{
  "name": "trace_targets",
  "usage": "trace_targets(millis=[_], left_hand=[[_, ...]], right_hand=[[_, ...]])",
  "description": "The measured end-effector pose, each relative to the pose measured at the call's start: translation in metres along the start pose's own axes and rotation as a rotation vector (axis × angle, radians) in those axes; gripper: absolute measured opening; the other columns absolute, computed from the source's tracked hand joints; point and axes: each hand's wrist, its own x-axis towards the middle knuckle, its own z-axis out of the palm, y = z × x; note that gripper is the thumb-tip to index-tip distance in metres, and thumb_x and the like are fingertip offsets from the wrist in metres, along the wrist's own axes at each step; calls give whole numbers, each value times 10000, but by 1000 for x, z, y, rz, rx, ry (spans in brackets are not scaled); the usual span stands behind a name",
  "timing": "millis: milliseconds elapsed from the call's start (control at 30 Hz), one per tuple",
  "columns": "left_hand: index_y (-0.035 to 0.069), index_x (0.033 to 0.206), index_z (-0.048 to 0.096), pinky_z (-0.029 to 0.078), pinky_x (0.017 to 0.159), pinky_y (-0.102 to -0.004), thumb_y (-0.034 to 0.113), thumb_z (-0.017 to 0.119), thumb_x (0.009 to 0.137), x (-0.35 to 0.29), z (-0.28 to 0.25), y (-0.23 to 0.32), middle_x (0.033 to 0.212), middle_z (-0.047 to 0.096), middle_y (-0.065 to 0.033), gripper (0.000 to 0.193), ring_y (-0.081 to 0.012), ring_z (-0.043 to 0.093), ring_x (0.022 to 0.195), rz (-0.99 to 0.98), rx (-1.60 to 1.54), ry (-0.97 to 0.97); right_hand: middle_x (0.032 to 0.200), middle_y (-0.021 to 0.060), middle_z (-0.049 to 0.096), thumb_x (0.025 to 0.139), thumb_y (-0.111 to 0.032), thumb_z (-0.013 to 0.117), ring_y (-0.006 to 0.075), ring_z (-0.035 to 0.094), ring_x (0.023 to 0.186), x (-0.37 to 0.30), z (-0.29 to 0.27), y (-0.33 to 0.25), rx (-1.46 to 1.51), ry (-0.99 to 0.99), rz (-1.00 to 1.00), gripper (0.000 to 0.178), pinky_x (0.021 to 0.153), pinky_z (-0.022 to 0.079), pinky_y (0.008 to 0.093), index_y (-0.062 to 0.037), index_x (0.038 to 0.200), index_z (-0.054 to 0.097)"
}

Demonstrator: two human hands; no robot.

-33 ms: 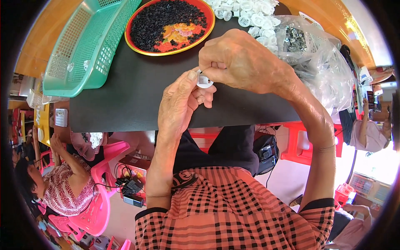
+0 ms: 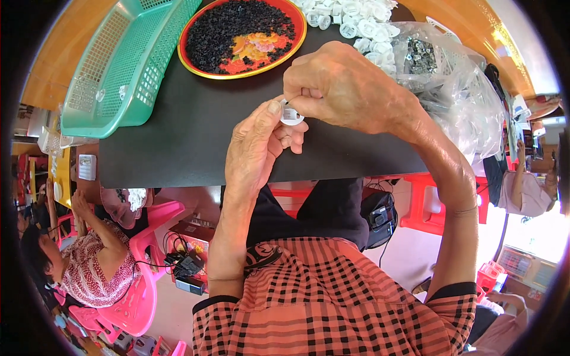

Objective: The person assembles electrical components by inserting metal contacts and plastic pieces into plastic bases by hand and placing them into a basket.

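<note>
My left hand [image 2: 256,133] pinches a small round white plastic part [image 2: 291,117] between thumb and fingers, over the table's front half. The part has a squarish opening facing up. Closed above it is my right hand [image 2: 347,89], its thumb and fingertip pressed together at the part's upper rim. A speck of something dark shows at those fingertips, too small to make out. Beyond my hands lies a red, yellow-rimmed tray [image 2: 242,76] strewn with many tiny black pieces [image 2: 237,24]. A heap of similar white plastic parts [image 2: 371,29] sits at the back right.
At the left, a green plastic basket [image 2: 113,127] holds a couple of small white pieces. A clear plastic bag [image 2: 457,101] with small dark and metallic-looking pieces lies on the right of the black table [image 2: 178,157]. Another person [image 2: 98,261] sits on a pink chair [image 2: 151,285] at the lower left.
</note>
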Motion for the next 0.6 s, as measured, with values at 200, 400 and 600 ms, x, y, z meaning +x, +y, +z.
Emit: trace_targets(millis=[200, 400, 600], left_hand=[[-78, 1159, 548, 473, 640, -292, 280, 469, 1008, 1, -2, 0, 828, 648, -135, 397, -177, 574, 648, -10, 9, 6], [-73, 1135, 560, 474, 629, -295, 288, 483, 1002, 1, -2, -1, 831, 651, -136, 392, -177, 577, 651, -8, -19, -10], [-82, 1169, 548, 488, 626, -289, 286, 493, 999, -1, 4, -2, 835, 651, -134, 409, -164, 584, 668, 18, 78, 65]], right_hand=[[620, 128, 541, 735, -49, 631, 318, 539, 573, -3, 8, -1, -2, 41, 45, 107, 536, 435, 389, 5, 682, 555], [626, 115, 531, 732, -37, 638, 255, 525, 536, -5, 7, 0, 127, 23, 88, 112, 521, 431, 349, 19, 681, 555], [589, 97, 515, 715, -50, 648, 204, 507, 516, -4, 1, -4, 65, -20, 110, 95, 507, 423, 316, 9, 695, 576]])
